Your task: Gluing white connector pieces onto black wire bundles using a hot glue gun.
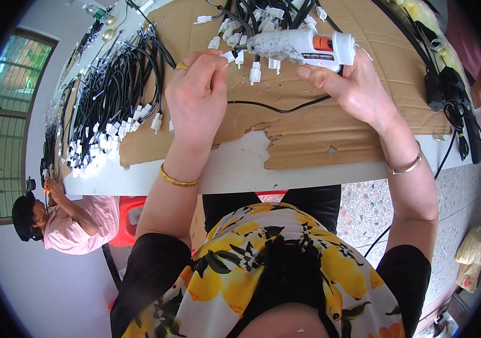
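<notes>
My right hand is closed around a white hot glue gun with an orange-red part near its back end. The gun lies level, its nozzle pointing left toward my other hand. Between the pinched fingertips of my left hand is a small white plug connector, close to the nozzle tip. Behind the gun spreads a bundle of black cables with white connectors. A black cord runs across the cardboard between my wrists.
A large pile of black cables with white ends lies on the left. Black power adapters sit at the table's right edge. A co-worker in pink sits at the far left, hands at the table. The white table edge runs before me.
</notes>
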The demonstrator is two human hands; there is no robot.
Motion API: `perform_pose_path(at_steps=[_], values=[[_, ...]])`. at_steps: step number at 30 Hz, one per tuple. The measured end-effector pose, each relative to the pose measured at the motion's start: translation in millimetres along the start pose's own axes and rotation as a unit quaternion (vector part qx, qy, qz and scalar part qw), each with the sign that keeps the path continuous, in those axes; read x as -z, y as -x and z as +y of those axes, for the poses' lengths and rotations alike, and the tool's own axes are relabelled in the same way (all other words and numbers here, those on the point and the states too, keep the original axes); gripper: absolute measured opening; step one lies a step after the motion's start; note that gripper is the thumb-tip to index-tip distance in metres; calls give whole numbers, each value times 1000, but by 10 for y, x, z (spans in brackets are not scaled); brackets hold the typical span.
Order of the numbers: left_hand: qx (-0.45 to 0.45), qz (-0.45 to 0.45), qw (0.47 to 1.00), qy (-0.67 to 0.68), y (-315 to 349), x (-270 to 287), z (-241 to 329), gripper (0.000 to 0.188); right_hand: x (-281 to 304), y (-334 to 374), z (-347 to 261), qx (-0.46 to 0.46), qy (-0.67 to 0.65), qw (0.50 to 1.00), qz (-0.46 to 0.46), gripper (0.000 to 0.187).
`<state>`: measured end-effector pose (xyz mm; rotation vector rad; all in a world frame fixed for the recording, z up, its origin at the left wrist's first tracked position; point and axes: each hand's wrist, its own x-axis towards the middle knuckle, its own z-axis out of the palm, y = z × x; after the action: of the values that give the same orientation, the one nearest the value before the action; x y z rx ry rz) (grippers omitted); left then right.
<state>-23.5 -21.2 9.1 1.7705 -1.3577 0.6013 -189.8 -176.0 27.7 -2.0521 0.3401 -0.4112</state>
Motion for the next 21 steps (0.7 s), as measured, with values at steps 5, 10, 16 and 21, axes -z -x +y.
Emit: perform_pose_path(at_steps=[5, 10, 16, 21], values=[[-5, -6, 1000, -2, -1, -10, 7, 14, -22, -15, 36, 1, 10, 1000, 2, 23], [-18, 10, 1000, 20, -6, -26, 2, 13, 11, -18, 1, -2, 50, 999, -1, 24], [-5, 12, 999, 33, 2, -31, -3, 14, -14, -21, 35, -5, 28, 1000, -4, 22], [-8, 14, 999, 38, 1, -42, -7, 13, -7, -24, 70, 1, 32, 999, 1, 22]])
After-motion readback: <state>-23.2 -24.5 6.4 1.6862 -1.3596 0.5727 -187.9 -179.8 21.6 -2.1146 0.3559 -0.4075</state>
